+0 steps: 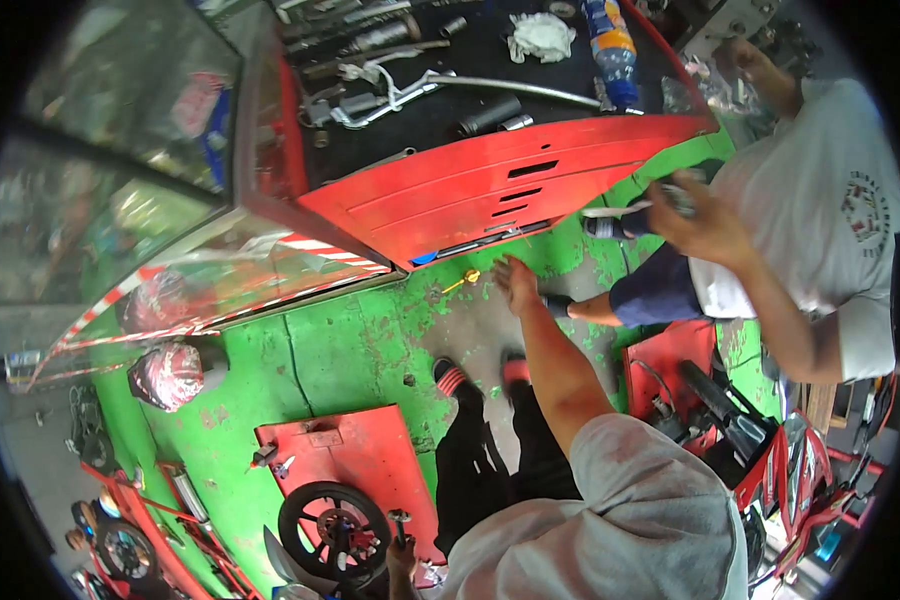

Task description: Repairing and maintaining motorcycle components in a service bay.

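My right hand point(515, 280) is stretched forward with fingers apart and nothing in it, near the front of a red tool chest point(410, 210). A small yellow-handled object point(465, 280) lies on the floor just left of it. My left hand point(402, 555) is low by my side, closed on a metal tool point(400, 522), beside a black wheel point(332, 530) on a red platform point(370, 440). The chest's black top point(510, 70) holds sockets, wrenches, a long bar point(510, 90), a white rag point(540, 38) and a plastic bottle point(618, 75).
A co-worker point(790, 190) stands at the right, holding something metal. A glass cabinet point(100, 230) is left, with a wrapped bundle point(167, 375) below. A red motorcycle point(790, 470) is lower right, another wheel point(120, 550) lower left. Green peeling floor point(250, 355) lies between.
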`<act>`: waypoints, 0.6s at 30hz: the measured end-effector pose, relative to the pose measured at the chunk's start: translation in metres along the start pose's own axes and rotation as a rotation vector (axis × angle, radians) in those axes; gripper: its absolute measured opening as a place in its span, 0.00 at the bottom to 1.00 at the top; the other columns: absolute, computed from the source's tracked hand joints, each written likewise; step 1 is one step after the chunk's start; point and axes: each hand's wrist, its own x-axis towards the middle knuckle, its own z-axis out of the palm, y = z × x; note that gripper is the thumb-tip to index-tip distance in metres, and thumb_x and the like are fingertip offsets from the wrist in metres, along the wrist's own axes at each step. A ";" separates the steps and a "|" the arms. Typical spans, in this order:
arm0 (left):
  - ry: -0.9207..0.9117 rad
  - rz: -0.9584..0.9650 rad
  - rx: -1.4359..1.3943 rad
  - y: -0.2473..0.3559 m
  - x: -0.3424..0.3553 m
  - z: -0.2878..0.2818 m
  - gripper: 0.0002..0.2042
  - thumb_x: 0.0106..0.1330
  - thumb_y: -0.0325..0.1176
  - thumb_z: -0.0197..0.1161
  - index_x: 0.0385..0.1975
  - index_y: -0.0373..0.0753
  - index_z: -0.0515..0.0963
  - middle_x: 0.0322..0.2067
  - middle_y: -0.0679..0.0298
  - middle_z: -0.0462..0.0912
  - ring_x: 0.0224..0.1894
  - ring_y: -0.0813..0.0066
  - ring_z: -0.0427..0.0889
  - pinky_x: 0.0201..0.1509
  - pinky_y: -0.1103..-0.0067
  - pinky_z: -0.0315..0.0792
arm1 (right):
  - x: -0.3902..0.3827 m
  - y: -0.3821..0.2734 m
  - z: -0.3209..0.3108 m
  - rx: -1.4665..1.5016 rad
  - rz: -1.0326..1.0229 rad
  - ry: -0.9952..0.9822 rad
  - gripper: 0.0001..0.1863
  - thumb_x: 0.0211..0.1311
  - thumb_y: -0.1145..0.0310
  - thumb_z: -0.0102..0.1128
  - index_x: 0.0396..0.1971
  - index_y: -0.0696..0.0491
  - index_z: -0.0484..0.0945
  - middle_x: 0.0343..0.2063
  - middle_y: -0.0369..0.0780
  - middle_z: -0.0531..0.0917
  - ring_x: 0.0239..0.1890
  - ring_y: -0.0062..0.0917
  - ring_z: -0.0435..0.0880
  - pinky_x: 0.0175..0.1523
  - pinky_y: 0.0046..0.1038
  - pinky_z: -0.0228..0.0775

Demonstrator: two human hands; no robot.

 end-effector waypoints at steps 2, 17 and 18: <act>-0.038 -0.129 -0.116 0.003 0.000 -0.014 0.04 0.64 0.37 0.64 0.30 0.47 0.77 0.16 0.73 0.73 0.14 0.80 0.70 0.16 0.78 0.63 | 0.038 -0.012 0.023 0.131 -0.033 0.096 0.20 0.68 0.52 0.50 0.54 0.46 0.72 0.47 0.37 0.81 0.43 0.29 0.81 0.47 0.29 0.74; -0.153 -0.425 -0.143 0.079 -0.003 -0.036 0.07 0.64 0.38 0.65 0.31 0.45 0.75 0.16 0.73 0.70 0.15 0.82 0.70 0.15 0.79 0.62 | 0.075 0.007 -0.001 0.314 0.005 0.263 0.07 0.66 0.67 0.48 0.39 0.46 0.76 0.36 0.33 0.80 0.35 0.23 0.78 0.37 0.27 0.74; -0.158 -0.428 -0.134 0.083 -0.007 -0.037 0.07 0.64 0.38 0.65 0.31 0.45 0.76 0.16 0.73 0.70 0.15 0.82 0.70 0.15 0.79 0.61 | 0.061 0.015 -0.010 0.280 0.029 0.216 0.08 0.66 0.67 0.48 0.39 0.47 0.76 0.36 0.34 0.80 0.36 0.22 0.78 0.37 0.27 0.73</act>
